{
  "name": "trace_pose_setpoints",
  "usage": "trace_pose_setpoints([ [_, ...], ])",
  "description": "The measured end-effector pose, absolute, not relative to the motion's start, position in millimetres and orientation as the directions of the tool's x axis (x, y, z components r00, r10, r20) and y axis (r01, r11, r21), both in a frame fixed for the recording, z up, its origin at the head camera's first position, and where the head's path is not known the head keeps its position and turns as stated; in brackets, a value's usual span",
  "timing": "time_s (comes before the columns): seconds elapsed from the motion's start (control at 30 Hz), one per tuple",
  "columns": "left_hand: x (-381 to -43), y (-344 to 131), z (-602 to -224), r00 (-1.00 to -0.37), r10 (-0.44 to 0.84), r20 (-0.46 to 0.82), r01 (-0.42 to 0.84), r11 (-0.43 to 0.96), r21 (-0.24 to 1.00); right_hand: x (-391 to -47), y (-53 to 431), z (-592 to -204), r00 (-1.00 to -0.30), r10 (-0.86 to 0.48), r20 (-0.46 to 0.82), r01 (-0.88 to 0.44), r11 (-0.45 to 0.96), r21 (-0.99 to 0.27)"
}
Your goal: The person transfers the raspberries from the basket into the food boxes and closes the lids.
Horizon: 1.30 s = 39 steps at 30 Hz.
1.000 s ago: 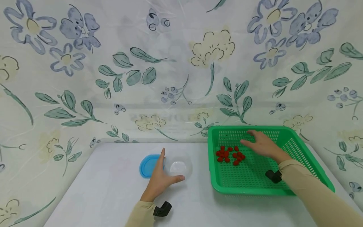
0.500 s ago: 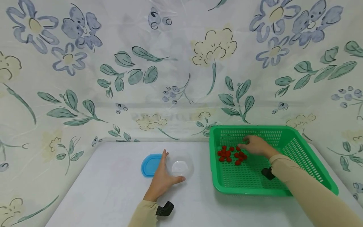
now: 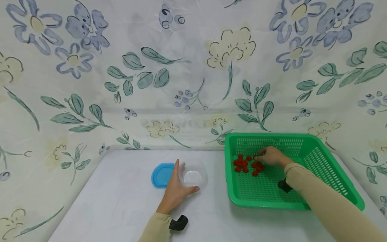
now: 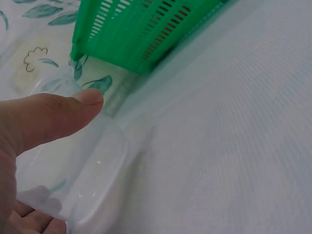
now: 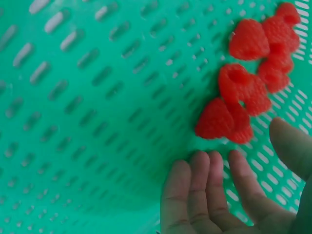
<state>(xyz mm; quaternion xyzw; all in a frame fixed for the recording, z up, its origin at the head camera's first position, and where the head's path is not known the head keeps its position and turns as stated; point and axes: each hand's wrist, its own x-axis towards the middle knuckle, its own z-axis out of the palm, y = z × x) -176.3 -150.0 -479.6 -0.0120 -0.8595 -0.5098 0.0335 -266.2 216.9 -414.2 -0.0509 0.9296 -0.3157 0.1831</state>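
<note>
A clear plastic container (image 3: 192,176) stands on the white table, with my left hand (image 3: 175,193) holding it from the left side. In the left wrist view the thumb (image 4: 63,117) lies along the container's near side, and the other fingers curl at its far side. Red raspberries (image 3: 242,164) lie in two loose clusters in the left part of a green basket (image 3: 272,204). My right hand (image 3: 272,157) reaches into the basket. In the right wrist view its fingertips (image 5: 200,161) are right by the nearest raspberries (image 5: 214,119), thumb apart, nothing between them.
A blue lid (image 3: 160,175) lies on the table (image 3: 121,201) just left of the container. The basket's raised, slotted walls surround the right hand. Behind the table hangs a flower-patterned white sheet (image 3: 181,77).
My right hand has lowered into the basket toward the raspberries, its fingers drawing closer together. The left hand stays at the container. The head view has shifted slightly.
</note>
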Motion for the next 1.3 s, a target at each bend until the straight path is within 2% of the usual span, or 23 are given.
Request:
trace_pose_setpoints([
  [0.63, -177.3, -147.0, -482.6, -0.995, -0.047, 0.089, 0.056, 0.483, 0.874, -263.0, 209.2, -431.6, -0.961, 0.005, -0.277, 0.217, 0.637, -0.739],
  [0.87, -176.6, -145.8, -482.7, -0.995, -0.060, 0.076, 0.039, 0.469, 0.883, -262.9, 205.6, -433.6, -0.957, 0.070, -0.283, 0.265, 0.611, -0.746],
  [1.3, -177.5, -145.4, -485.2, -0.993, -0.064, 0.101, 0.060, 0.461, 0.886, -266.8, 203.9, -430.2, -0.956, 0.058, -0.286, 0.255, 0.643, -0.722],
])
